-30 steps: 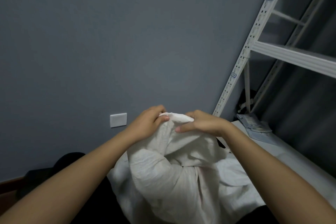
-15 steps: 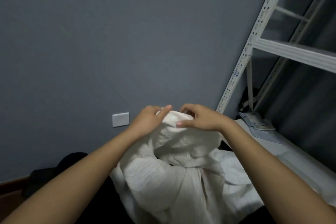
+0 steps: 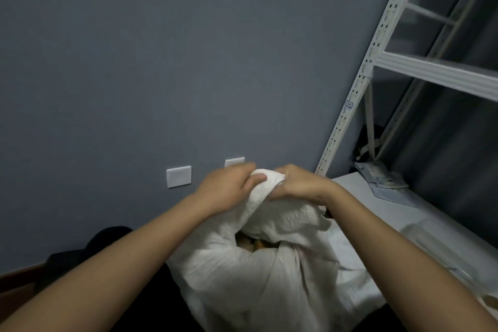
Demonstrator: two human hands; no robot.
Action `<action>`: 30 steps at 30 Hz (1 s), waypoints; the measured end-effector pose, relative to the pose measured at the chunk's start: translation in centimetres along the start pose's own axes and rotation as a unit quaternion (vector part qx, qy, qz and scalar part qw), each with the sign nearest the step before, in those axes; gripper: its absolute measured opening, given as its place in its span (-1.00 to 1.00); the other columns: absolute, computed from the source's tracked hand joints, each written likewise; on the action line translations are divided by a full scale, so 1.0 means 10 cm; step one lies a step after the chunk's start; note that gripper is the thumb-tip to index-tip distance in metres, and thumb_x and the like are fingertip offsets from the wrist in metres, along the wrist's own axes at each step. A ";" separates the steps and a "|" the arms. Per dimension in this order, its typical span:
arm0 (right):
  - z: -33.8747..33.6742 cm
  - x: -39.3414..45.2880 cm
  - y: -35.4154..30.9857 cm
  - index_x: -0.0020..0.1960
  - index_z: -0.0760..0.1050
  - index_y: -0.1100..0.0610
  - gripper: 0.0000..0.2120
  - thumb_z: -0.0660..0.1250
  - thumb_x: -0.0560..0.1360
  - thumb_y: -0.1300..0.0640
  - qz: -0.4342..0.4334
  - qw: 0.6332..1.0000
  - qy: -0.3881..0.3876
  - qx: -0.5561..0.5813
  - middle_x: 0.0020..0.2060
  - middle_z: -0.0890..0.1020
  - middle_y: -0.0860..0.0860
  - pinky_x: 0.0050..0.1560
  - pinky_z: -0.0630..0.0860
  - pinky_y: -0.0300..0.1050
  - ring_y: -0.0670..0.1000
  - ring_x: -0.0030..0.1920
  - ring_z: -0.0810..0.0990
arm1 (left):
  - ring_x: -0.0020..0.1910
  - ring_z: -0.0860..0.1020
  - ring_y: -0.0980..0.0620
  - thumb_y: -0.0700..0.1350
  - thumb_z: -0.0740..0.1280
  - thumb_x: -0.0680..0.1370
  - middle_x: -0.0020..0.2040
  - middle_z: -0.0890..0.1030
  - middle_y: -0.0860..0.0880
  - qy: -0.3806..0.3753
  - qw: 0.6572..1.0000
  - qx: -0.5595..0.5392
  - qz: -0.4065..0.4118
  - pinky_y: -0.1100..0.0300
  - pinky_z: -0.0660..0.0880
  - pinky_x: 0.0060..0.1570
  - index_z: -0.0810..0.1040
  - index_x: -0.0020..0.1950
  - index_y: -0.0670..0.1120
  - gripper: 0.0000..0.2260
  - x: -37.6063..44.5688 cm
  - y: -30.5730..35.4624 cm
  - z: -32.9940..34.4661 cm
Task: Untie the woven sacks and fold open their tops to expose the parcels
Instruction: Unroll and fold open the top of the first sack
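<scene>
**Sack Top Held in Both Hands**

The white woven sack stands in the near centre of the scene, against the left edge of the white shelf board of the rack. Its gathered top is raised above its body. The left hand grips the left side of the bunched top, fingers curled over the fabric and thumb pressed against it. The right hand grips the right side of the same bunch, fingers curled down over the fabric. The two hands are just beside each other, with the rolled fabric between them.

Below the bunch, a dark gap shows in the folds (brownish contents are visible inside, too dim to identify).

The white metal rack rises at far right. A flat grey-blue packet lies on the shelf board, well apart from the sack. Two white wall plates sit on the grey wall, left of the hands.
</scene>
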State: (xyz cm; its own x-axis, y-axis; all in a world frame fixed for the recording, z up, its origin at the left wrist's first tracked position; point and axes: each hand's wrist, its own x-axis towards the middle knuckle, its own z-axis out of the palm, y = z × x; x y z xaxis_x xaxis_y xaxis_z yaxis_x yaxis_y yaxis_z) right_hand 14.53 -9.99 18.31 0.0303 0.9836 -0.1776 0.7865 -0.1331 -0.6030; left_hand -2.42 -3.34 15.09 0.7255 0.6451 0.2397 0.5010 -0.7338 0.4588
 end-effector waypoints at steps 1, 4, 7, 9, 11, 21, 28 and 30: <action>-0.05 0.00 0.02 -0.07 0.55 0.22 -0.81 0.48 0.38 0.20 -0.002 1.000 0.003 -0.007 -0.25 0.56 0.00 -0.26 0.38 -0.22 -0.07 -0.24 0.50 | -0.26 0.46 0.11 0.12 0.14 0.61 -0.34 0.42 0.08 0.002 0.999 -0.040 0.011 0.14 0.30 -0.23 0.34 -0.29 0.01 -0.68 -0.01 0.02 -0.03; -0.04 0.00 0.10 -0.04 0.55 0.20 -0.78 0.47 0.41 0.10 -0.003 0.990 0.071 -0.123 -0.18 0.60 0.05 -0.24 0.39 -0.15 0.00 -0.18 0.54 | -0.20 0.53 0.17 0.14 0.17 0.60 -0.19 0.60 0.03 -0.004 0.996 -0.091 -0.021 0.19 0.26 -0.23 0.37 -0.37 0.01 -0.62 0.05 -0.08 -0.26; 0.07 -0.03 0.11 0.06 0.59 0.17 -0.74 0.48 0.41 0.10 0.025 0.999 -0.023 0.039 -0.08 0.68 0.10 -0.09 0.50 -0.24 0.01 -0.09 0.63 | -0.07 0.51 0.02 0.24 0.08 0.59 -0.15 0.55 0.04 -0.022 0.998 0.059 -0.024 0.14 0.35 -0.14 0.46 -0.10 0.05 -0.67 0.06 -0.03 -0.18; 0.05 -0.07 0.11 0.11 0.56 0.15 -0.68 0.50 0.39 0.14 0.026 0.990 -0.065 0.120 0.00 0.66 0.13 -0.01 0.52 -0.17 0.02 -0.04 0.63 | -0.14 0.49 0.06 0.16 0.08 0.62 -0.24 0.49 0.09 -0.045 0.999 0.013 0.000 0.16 0.37 -0.14 0.48 -0.14 0.02 -0.68 0.04 0.07 -0.07; -0.01 -0.04 0.18 0.02 0.54 0.16 -0.73 0.50 0.39 0.12 0.000 1.000 0.007 0.023 -0.10 0.63 0.11 -0.14 0.47 -0.22 0.00 -0.10 0.59 | -0.26 0.46 0.14 0.09 0.10 0.64 -0.27 0.52 0.02 -0.043 0.993 -0.097 -0.044 0.24 0.34 -0.18 0.46 -0.31 -0.05 -0.61 0.09 0.03 -0.17; 0.05 -0.04 0.31 -0.05 0.52 0.12 -0.80 0.45 0.45 0.03 -0.013 0.996 0.086 0.010 -0.20 0.58 -0.02 -0.25 0.41 -0.27 -0.04 -0.18 0.54 | -0.06 0.56 -0.12 0.15 0.10 0.62 -0.24 0.57 -0.08 0.019 0.999 0.007 -0.027 0.13 0.33 -0.22 0.49 -0.23 -0.10 -0.59 0.16 -0.09 -0.21; 0.15 -0.07 0.38 -0.01 0.58 0.14 -0.64 0.47 0.37 -0.12 -0.004 0.981 -0.020 0.192 -0.13 0.63 0.03 -0.02 0.45 -0.17 -0.07 -0.11 0.58 | 0.06 0.54 -0.06 0.20 0.09 0.60 0.01 0.61 -0.07 -0.059 0.994 0.090 0.017 0.17 0.30 -0.15 0.43 -0.12 0.02 -0.70 0.15 -0.01 -0.11; 0.14 -0.02 0.42 -0.18 0.52 0.11 -0.74 0.44 0.44 -0.09 -0.021 0.991 0.098 0.084 -0.30 0.55 -0.05 -0.20 0.40 -0.19 -0.12 -0.28 0.50 | 0.12 0.55 -0.08 0.17 0.11 0.61 0.06 0.62 -0.11 -0.084 0.993 -0.039 -0.069 0.23 0.32 -0.09 0.54 -0.14 -0.02 -0.65 0.22 -0.15 -0.26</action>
State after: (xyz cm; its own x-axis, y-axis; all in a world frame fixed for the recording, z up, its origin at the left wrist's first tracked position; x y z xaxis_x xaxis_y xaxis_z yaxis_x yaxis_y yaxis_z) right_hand 16.97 -10.95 14.77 0.1328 0.9911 -0.0045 0.6759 -0.0938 -0.7310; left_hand -2.79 -0.27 17.14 0.7246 0.6887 0.0261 0.5679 -0.6181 0.5435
